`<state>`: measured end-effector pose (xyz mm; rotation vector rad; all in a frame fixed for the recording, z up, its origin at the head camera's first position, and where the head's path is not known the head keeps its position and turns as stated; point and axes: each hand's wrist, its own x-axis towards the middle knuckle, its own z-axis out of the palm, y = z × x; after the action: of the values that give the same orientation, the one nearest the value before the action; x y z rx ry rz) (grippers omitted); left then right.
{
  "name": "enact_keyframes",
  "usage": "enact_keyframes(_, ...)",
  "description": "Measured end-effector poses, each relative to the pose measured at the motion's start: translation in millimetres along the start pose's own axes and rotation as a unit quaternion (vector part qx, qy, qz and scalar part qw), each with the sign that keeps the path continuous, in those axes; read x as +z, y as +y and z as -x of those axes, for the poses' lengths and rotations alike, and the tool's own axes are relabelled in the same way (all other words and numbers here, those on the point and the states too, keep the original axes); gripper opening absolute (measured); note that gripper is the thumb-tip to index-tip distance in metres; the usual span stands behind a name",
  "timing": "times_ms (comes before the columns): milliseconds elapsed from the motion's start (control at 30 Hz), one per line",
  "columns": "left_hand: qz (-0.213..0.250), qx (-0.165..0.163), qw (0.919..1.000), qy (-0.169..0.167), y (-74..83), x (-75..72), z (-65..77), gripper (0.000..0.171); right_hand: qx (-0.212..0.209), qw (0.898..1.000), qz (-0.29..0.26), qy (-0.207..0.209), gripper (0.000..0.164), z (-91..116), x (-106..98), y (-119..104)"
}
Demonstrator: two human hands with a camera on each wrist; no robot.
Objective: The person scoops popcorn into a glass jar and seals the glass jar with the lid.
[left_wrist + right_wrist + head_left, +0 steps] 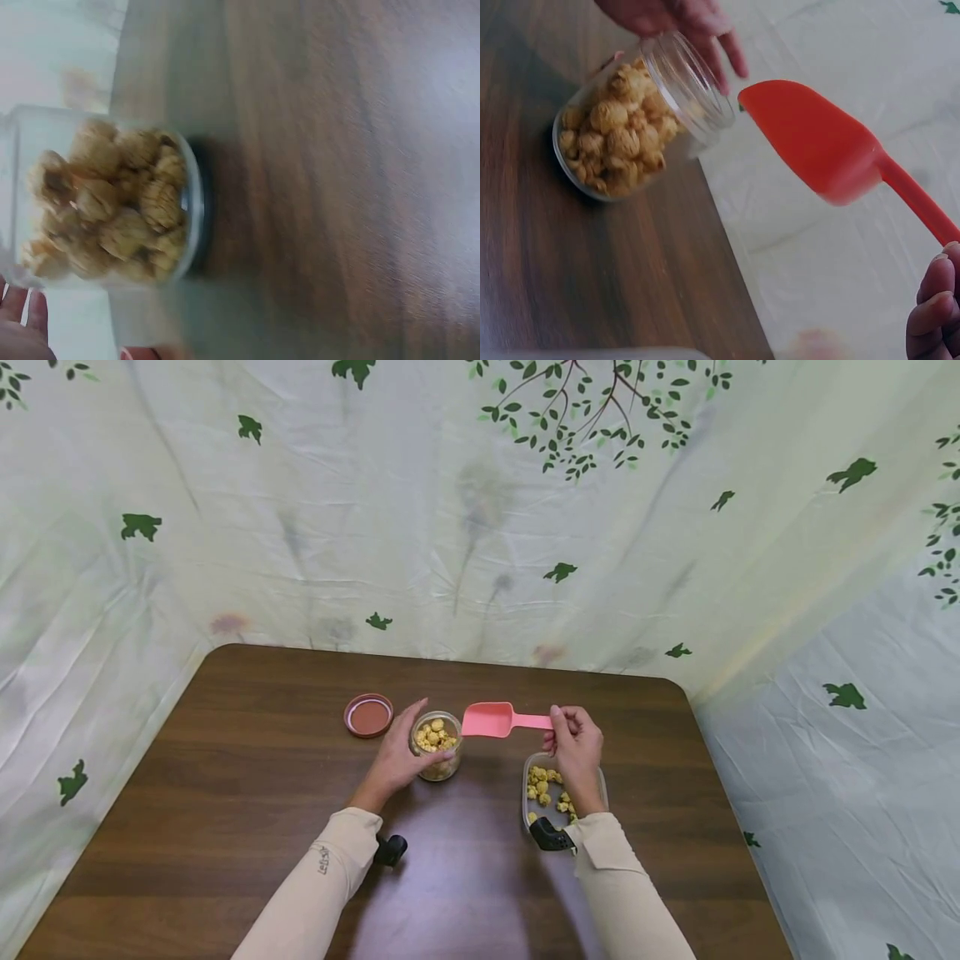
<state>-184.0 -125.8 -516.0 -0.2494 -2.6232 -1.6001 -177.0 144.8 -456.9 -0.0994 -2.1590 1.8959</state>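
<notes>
A glass jar (437,770) holding caramel popcorn (622,127) stands upright on the table. My left hand (399,757) is spread beside it, its fingers stretched past the far side and the thumb over the near side. In the right wrist view, these fingers (727,56) are extended by the jar's mouth. My right hand (576,745) grips the handle of a pinkish-red scoop (487,720). The scoop's bowl is level with the jar's mouth, just right of the rim, and no popcorn shows in it. The right wrist view shows it too, right of the jar.
A clear plastic container (527,781) with several popcorn pieces (542,783) sits below my right hand, partly covered by the wrist. The red-brown lid (368,716) lies left of the jar. Behind the brown table (225,777) hangs a pale leaf-patterned cloth (420,527).
</notes>
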Motion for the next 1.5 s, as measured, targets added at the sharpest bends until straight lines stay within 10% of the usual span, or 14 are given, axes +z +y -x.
enact_keyframes(867, 0.011, 0.135, 0.9908, 0.002, 50.5, 22.3, -7.3, 0.084, -0.006, 0.994, 0.035, 0.1, 0.03, 2, -71, 18)
enact_keyframes(1500, 0.046, 0.146, 0.9872, -0.045, 59.3, 59.2, 3.2, 0.083, -0.001, 0.987, 0.073, 0.141, 0.031, 11, -114, 28)
